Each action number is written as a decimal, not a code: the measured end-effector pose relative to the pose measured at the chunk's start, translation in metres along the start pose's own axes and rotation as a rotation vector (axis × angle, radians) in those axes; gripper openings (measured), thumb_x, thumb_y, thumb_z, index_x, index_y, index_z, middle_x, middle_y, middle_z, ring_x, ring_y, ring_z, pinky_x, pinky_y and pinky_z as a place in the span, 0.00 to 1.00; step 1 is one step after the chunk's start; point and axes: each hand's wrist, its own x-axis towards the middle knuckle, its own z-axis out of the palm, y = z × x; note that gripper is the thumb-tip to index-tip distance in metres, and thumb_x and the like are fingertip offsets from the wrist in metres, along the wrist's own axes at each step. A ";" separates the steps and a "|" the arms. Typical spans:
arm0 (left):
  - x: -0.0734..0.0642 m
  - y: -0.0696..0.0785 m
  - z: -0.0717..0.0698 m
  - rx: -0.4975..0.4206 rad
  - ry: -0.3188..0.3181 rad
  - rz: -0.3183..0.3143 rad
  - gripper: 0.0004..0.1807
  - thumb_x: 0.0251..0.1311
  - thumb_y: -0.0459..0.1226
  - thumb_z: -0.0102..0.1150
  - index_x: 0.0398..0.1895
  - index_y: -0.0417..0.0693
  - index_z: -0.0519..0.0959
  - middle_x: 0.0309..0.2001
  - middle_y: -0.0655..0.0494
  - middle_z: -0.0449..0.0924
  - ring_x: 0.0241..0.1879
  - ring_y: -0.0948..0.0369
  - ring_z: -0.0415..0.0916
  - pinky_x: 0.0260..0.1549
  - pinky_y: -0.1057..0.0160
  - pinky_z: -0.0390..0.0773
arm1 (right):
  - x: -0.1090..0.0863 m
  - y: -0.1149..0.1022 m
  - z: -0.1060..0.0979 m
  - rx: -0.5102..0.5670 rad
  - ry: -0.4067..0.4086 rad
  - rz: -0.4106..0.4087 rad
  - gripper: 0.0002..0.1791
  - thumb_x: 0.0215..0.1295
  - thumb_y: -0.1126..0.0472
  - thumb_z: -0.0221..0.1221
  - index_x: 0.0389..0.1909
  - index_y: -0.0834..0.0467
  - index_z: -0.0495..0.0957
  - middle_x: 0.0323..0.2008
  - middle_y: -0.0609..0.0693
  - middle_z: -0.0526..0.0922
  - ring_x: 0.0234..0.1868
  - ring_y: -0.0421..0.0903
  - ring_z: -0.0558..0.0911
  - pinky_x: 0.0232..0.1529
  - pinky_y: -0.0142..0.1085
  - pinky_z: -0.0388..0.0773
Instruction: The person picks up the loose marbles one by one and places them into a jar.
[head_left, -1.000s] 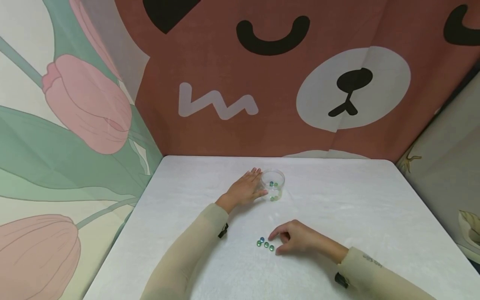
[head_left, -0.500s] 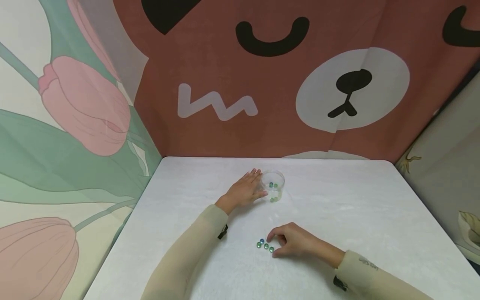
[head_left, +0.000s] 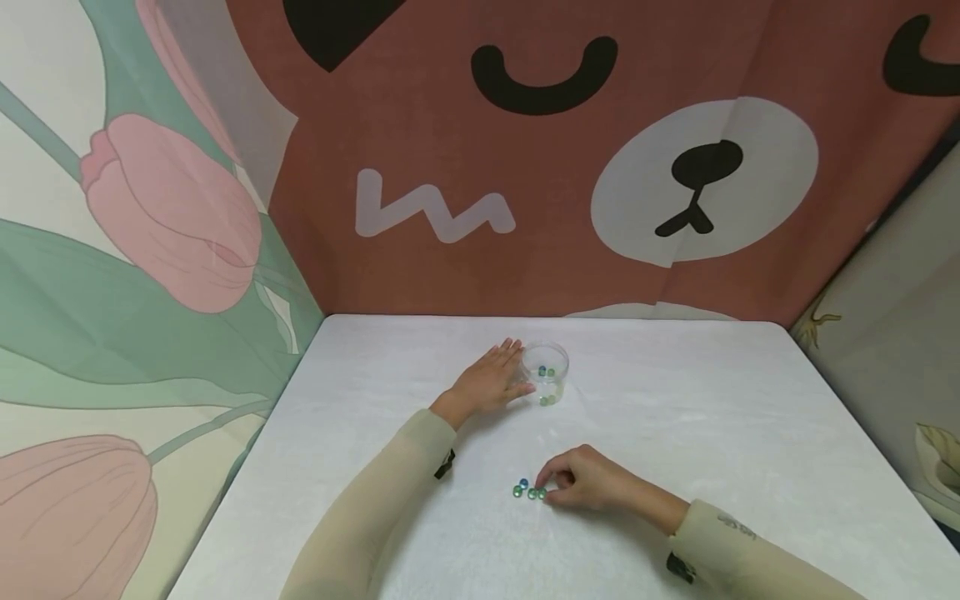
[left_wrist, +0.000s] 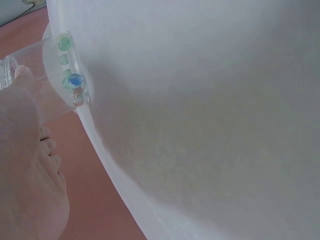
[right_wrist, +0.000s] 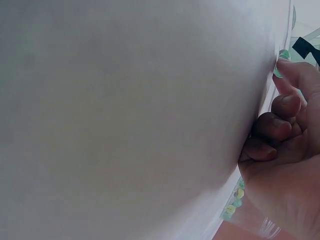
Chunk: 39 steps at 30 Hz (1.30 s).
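Table, one, white, with rounded far corners.

Hands, two. Left hand: near the middle of the table's far edge, fingers straight and laid along the jar's left side, thumb against its near side. Right hand: nearer the table's near edge, thumb and forefinger narrowed in a pinch on one green bead; the remaining fingers curl toward the palm.

Clear jar, one, upright, near the far edge, between the left and right corners, touching the left hand. Contents: one blue bead and several green ones at the bottom; the exact number cannot be told, as the clear wall may double some.

Beads on the table, four in all, toward the near edge: the pinched one, one blue piece and two further green pieces, all close together.

Sleeves, two, pale: left sleeve and right sleeve, each with one small black piece at the cuff.

Backdrop, one, reddish brown, printed with an animal face, behind the far edge.
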 end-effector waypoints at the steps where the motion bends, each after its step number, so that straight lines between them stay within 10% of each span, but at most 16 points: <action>1: 0.000 0.000 0.000 0.000 0.000 0.000 0.47 0.74 0.65 0.32 0.82 0.42 0.43 0.82 0.50 0.40 0.81 0.56 0.33 0.79 0.61 0.35 | 0.000 0.000 0.000 0.004 0.000 0.001 0.05 0.62 0.60 0.70 0.39 0.50 0.89 0.17 0.36 0.73 0.19 0.29 0.66 0.22 0.23 0.66; 39: 0.000 0.003 -0.003 0.019 -0.015 -0.018 0.48 0.73 0.66 0.31 0.82 0.42 0.43 0.83 0.51 0.38 0.81 0.57 0.32 0.79 0.61 0.35 | 0.008 -0.004 -0.026 -0.035 0.138 0.025 0.07 0.65 0.59 0.67 0.43 0.54 0.88 0.15 0.36 0.68 0.20 0.31 0.67 0.24 0.26 0.66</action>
